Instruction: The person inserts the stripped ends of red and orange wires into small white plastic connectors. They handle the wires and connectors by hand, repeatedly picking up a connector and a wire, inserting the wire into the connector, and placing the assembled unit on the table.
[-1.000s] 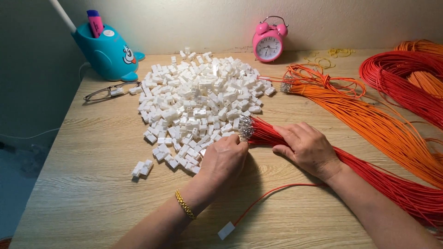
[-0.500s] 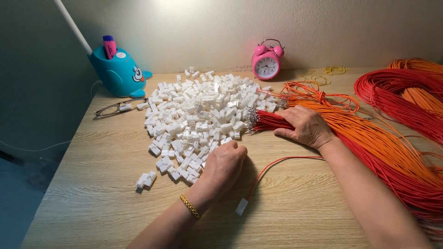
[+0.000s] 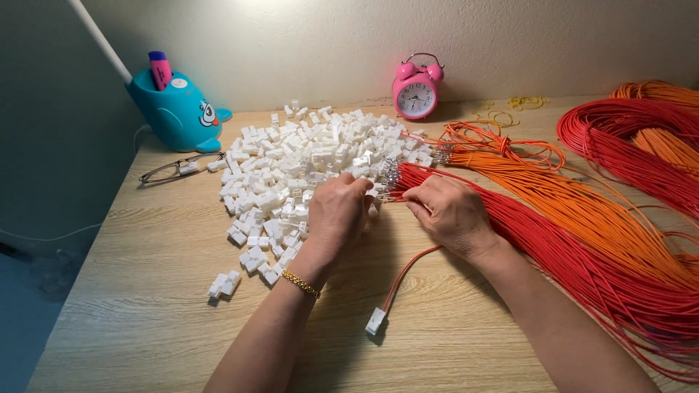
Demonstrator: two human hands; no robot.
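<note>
A big heap of small white plastic connectors [image 3: 291, 167] lies on the wooden table [image 3: 145, 291]. My left hand [image 3: 338, 215], with a gold bracelet on its wrist, rests at the heap's right edge, its fingers curled downward and hiding whatever is under them. A thick bundle of red wires [image 3: 553, 240] runs in from the right, and its metal-tipped ends [image 3: 389, 175] sit just beyond my fingers. My right hand [image 3: 451, 215] lies on this bundle and pinches a red wire near the tips. One red wire with a white connector [image 3: 375, 320] fitted lies between my forearms.
An orange wire bundle [image 3: 582, 196] lies behind the red one, with more red and orange coils [image 3: 641, 131] at the far right. A pink alarm clock [image 3: 416, 87], a teal pen holder [image 3: 175, 109], glasses [image 3: 175, 169] and three stray connectors [image 3: 223, 284] are also on the table.
My left hand has moved up from the table to the heap's edge beside the wire tips. My right hand has come back left along the red bundle to its tips.
</note>
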